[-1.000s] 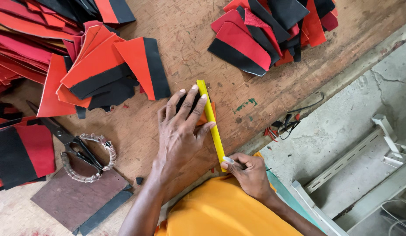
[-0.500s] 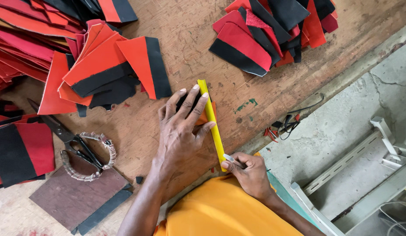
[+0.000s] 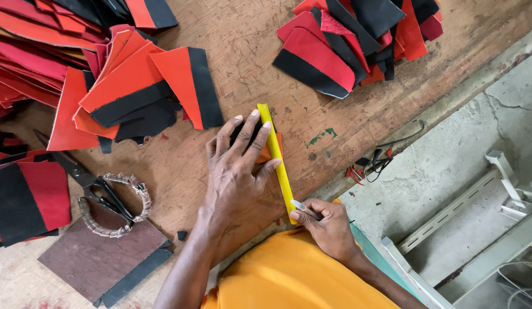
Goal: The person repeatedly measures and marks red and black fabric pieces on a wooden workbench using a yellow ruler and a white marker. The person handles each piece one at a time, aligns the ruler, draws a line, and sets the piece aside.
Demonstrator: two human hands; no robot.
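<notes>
The left hand (image 3: 238, 171) lies flat, fingers spread, pressing a long yellow plastic ruler (image 3: 276, 158) onto a small orange-and-black material piece (image 3: 273, 147) (mostly hidden) on the worn wooden workbench (image 3: 249, 63). The right hand (image 3: 329, 224) grips a slim silver marking tool (image 3: 298, 205) at the ruler's near end. Metal scissors (image 3: 91, 186) lie well apart to the left.

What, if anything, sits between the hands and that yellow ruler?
Nothing visible. The left hand presses flat beside the yellow ruler, fingers against its edge, and the right hand holds a small blade at the ruler's near end.
</notes>
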